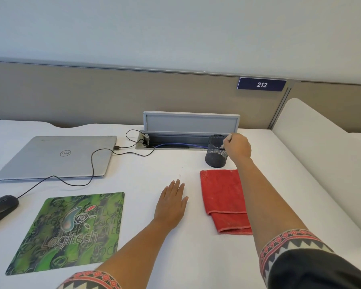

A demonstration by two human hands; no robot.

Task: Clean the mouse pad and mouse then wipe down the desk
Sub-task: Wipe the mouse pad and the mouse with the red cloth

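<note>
A green patterned mouse pad lies on the white desk at the lower left. A black wired mouse sits off the pad at the left edge. A folded red cloth lies right of centre. My left hand rests flat on the desk between the pad and the cloth, fingers straight. My right hand reaches over the cloth to a black mesh pen cup and pinches a thin pale object at the cup's rim.
A closed silver laptop lies at the back left, its black cable looping to an open cable tray with a raised grey lid. A beige partition stands behind. A white curved divider borders the right side.
</note>
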